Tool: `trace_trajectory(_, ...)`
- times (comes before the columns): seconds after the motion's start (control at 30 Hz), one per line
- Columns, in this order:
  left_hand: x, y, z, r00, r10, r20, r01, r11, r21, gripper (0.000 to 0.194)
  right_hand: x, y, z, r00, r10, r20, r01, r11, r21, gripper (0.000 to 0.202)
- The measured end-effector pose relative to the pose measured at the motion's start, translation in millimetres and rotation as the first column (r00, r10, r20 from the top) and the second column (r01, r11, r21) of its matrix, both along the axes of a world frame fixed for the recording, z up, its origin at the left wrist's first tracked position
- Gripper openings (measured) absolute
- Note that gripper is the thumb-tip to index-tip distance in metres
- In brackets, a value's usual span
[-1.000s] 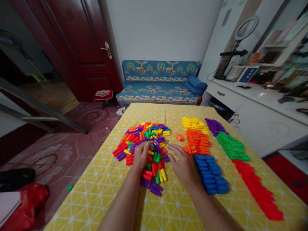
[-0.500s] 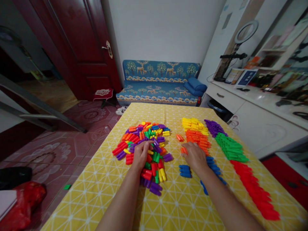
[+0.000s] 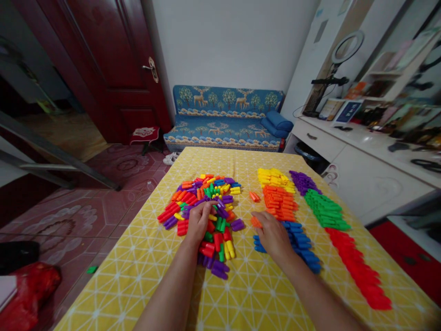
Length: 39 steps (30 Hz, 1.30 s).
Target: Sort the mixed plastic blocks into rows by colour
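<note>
My left hand [image 3: 199, 223] rests on a mixed pile of plastic bullet-shaped building blocks [image 3: 182, 196] in red, purple, green, yellow, orange and blue. Its index finger stretches over the pile beside a purple block [image 3: 222, 210], and the fingers look apart. With my right hand [image 3: 274, 235] I hold an orange block [image 3: 255, 221] at the fingertips, just left of the sorted orange blocks [image 3: 279, 203]. Under and beside that hand lie blue blocks [image 3: 303, 246]. One more loose orange block [image 3: 254, 196] sits a little farther away.
Yellow [image 3: 274, 178], purple [image 3: 303, 182], green [image 3: 325, 209] and red groups [image 3: 358, 266] of blocks lie on the right of the patterned yellow tablecloth [image 3: 138, 276]. A blue sofa [image 3: 223, 124] stands behind the table, a white cabinet [image 3: 372, 170] to the right. A green block [image 3: 92, 269] is on the floor.
My right hand has moved slightly left and nearer to me, with the orange block at its fingertips, and now partly covers the small blue row. The left hand stays on the pile.
</note>
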State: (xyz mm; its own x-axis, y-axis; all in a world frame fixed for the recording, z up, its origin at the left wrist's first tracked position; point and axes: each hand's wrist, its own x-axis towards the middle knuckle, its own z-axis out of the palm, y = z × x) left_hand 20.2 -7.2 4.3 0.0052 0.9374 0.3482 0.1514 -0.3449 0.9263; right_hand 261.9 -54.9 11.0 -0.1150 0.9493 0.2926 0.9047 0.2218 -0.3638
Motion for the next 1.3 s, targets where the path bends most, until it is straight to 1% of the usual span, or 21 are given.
trace_trajectory(0.07,-0.3,-0.1,0.0,1.000,0.003,-0.008,-0.003,1.000,0.009,0.050,-0.6,-0.9,-2.2,0.993,0.017,-0.117,-0.020,1.000,-0.021,0.043)
trace_trajectory(0.13,-0.6,-0.2,-0.1,1.000,0.005,-0.013,-0.005,1.000,0.016,0.049,8.3,2.6,-1.6,0.964,-0.017,-0.267,0.004,0.999,-0.049,0.039)
trace_trajectory(0.23,-0.8,-0.1,-0.6,1.000,0.007,-0.008,-0.007,1.000,0.014,0.048,43.8,16.5,3.9,0.890,-0.093,-0.447,0.082,0.996,-0.043,0.031)
trace_trajectory(0.33,-0.6,0.2,-1.6,1.000,0.002,0.008,-0.002,1.000,-0.001,0.048,92.2,34.6,9.1,0.843,-0.185,-0.505,0.208,0.978,-0.012,0.032)
trace_trajectory(0.4,-0.4,0.4,-2.1,1.000,-0.001,0.017,0.001,1.000,-0.009,0.048,119.4,44.4,9.4,0.822,-0.235,-0.518,0.263,0.965,-0.021,0.034)
trace_trajectory(0.47,-0.3,0.4,-2.3,1.000,0.000,0.018,0.000,1.000,-0.010,0.048,137.0,50.3,6.9,0.799,-0.256,-0.544,0.267,0.962,-0.061,0.033)
trace_trajectory(0.53,-0.4,0.5,-2.3,1.000,0.004,0.015,-0.003,1.000,-0.005,0.048,145.2,52.5,2.8,0.771,-0.270,-0.577,0.252,0.961,-0.112,0.034)
trace_trajectory(0.63,-0.6,0.5,-2.3,1.000,0.008,0.014,-0.008,1.000,-0.002,0.049,146.5,51.7,-3.5,0.732,-0.282,-0.620,0.246,0.958,-0.146,0.036)
trace_trajectory(0.73,-0.4,0.4,-2.3,1.000,0.005,0.017,-0.005,1.000,-0.013,0.050,144.7,50.3,-9.6,0.712,-0.279,-0.644,0.260,0.957,-0.127,0.037)
trace_trajectory(0.9,-0.6,0.9,-4.0,1.000,-0.002,0.015,0.002,1.000,-0.021,0.052,146.8,49.8,-18.8,0.720,-0.255,-0.646,0.270,0.960,-0.077,0.038)
trace_trajectory(0.97,-1.0,1.3,-5.5,1.000,-0.004,0.015,0.005,1.000,-0.018,0.051,147.3,48.5,-19.8,0.744,-0.257,-0.617,0.292,0.955,-0.045,0.038)
trace_trajectory(1.07,-1.7,1.9,-7.3,1.000,-0.004,0.013,0.004,1.000,-0.015,0.049,142.0,44.1,-15.0,0.831,-0.248,-0.497,0.333,0.939,0.089,0.033)
trace_trajectory(1.13,-1.9,2.1,-7.9,1.000,-0.002,0.012,0.002,1.000,-0.014,0.049,132.5,40.1,-7.8,0.891,-0.225,-0.393,0.307,0.938,0.159,0.029)
trace_trajectory(1.2,-1.8,2.2,-7.8,1.000,0.002,0.014,-0.002,1.000,-0.012,0.049,118.8,36.2,1.2,0.945,-0.169,-0.281,0.219,0.963,0.156,0.025)
trace_trajectory(1.3,-1.2,2.2,-6.7,1.000,0.005,0.015,-0.004,1.000,-0.012,0.049,94.4,31.9,14.5,0.996,-0.063,-0.058,0.066,0.996,0.057,0.022)
